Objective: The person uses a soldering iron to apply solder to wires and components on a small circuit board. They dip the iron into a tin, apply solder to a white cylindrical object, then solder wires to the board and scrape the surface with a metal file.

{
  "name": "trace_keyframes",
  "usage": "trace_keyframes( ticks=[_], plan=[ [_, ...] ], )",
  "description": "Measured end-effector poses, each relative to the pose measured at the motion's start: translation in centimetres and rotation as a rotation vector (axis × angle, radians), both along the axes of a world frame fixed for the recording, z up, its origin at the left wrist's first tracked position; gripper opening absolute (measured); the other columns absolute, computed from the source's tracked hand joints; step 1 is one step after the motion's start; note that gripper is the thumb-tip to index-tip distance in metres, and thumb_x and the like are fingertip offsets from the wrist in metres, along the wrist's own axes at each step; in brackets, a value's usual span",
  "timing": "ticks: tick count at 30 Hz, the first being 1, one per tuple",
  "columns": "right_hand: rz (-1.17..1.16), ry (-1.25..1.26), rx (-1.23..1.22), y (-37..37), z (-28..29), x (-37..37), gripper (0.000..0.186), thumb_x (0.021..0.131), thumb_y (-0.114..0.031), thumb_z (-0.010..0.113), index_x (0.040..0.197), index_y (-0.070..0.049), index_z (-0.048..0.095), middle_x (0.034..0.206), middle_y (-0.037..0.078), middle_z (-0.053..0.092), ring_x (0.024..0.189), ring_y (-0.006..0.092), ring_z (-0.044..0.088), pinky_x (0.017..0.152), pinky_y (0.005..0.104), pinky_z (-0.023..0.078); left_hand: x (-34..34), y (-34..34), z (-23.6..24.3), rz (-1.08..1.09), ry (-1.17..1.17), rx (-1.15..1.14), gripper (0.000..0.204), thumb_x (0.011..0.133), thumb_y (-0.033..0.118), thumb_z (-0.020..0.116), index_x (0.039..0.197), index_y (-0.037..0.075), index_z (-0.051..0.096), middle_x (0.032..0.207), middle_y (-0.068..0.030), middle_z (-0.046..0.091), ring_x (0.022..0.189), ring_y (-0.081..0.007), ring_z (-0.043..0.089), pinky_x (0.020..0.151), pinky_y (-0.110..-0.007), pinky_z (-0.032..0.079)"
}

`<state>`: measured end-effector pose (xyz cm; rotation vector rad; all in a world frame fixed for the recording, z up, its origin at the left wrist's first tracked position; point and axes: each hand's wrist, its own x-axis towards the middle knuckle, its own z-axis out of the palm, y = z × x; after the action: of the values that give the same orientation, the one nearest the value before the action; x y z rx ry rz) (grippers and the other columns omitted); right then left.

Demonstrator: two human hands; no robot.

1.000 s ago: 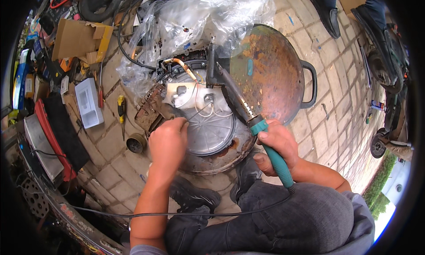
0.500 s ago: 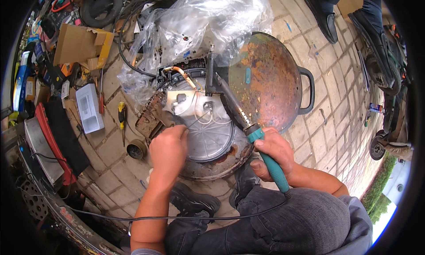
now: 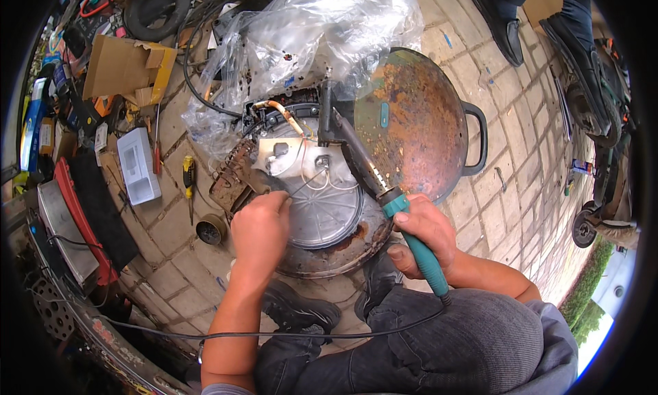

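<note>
From where I stand, the person's right hand is wrapped around the green handle of a soldering iron, its long metal barrel slanting up and left beside a dark bracket; whether the tip touches it, I can't tell. The left hand has its fingers pinched together on a thin dark rod reaching over a ribbed metal disc toward the white wires. That disc sits in a rusty round appliance on the paving, just in front of the person's shoes. Its stained lid lies open to the right, clear plastic sheeting behind. Left of the work lie a yellow-and-black screwdriver and a white tray
</note>
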<state>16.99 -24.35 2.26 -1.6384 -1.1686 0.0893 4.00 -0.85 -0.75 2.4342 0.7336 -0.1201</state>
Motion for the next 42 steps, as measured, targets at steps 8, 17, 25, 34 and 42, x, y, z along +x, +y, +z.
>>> trace_keyframes(
  ticks=[8, 17, 25, 34, 42],
  plan=[
    [0.001, 0.008, 0.001, 0.0, -0.1, -0.1, 0.049, 0.085, -0.015, 0.078, 0.126, 0.005, 0.059, 0.085, 0.013, 0.058, 0.070, 0.0285, 0.056, 0.064, 0.0400, 0.046, -0.1, 0.0, -0.1, 0.002, -0.001, -0.014, 0.013, 0.087, 0.013, 0.074, 0.096, 0.005, 0.076, 0.091, -0.0167, 0.073, 0.082, -0.0368, 0.071, 0.074, -0.042, 0.056],
    [-0.007, 0.006, -0.004, 0.0, 0.1, -0.2, 0.049, 0.085, -0.015, 0.078, 0.126, 0.005, 0.059, 0.085, 0.013, 0.059, 0.070, 0.0282, 0.056, 0.064, 0.0400, 0.046, -0.1, 0.1, 0.1, 0.006, -0.010, -0.039, 0.014, 0.087, 0.012, 0.074, 0.097, 0.003, 0.075, 0.093, -0.0173, 0.073, 0.085, -0.0363, 0.071, 0.076, -0.041, 0.056],
    [0.024, 0.010, -0.015, 0.1, 0.2, -0.3, 0.047, 0.087, -0.016, 0.077, 0.125, 0.005, 0.059, 0.085, 0.013, 0.059, 0.069, 0.0277, 0.055, 0.064, 0.0410, 0.045, -1.2, 2.9, 3.4, -0.162, 0.077, -0.320, 0.015, 0.084, 0.008, 0.074, 0.098, 0.001, 0.073, 0.089, -0.0172, 0.072, 0.082, -0.0351, 0.069, 0.075, -0.038, 0.055],
    [0.093, 0.003, -0.002, 1.3, 0.5, -0.6, 0.047, 0.092, -0.018, 0.074, 0.128, 0.004, 0.055, 0.091, 0.014, 0.061, 0.073, 0.0267, 0.055, 0.067, 0.0413, 0.045, -15.7, 18.7, 1.1, 0.522, 0.084, -0.657, 0.015, 0.088, 0.010, 0.077, 0.095, -0.002, 0.071, 0.085, 0.0008, 0.067, 0.080, -0.0080, 0.059, 0.074, -0.024, 0.048],
    [0.073, -0.029, -0.038, 1.2, 0.8, -0.8, 0.051, 0.092, -0.021, 0.076, 0.133, -0.001, 0.054, 0.099, 0.015, 0.064, 0.081, 0.0284, 0.060, 0.072, 0.0411, 0.048, -18.7, 17.3, -4.8, 0.472, -0.018, 0.329, 0.020, 0.091, 0.014, 0.071, 0.102, -0.002, 0.072, 0.093, -0.0140, 0.065, 0.081, -0.0246, 0.064, 0.075, -0.035, 0.052]
  ],
)
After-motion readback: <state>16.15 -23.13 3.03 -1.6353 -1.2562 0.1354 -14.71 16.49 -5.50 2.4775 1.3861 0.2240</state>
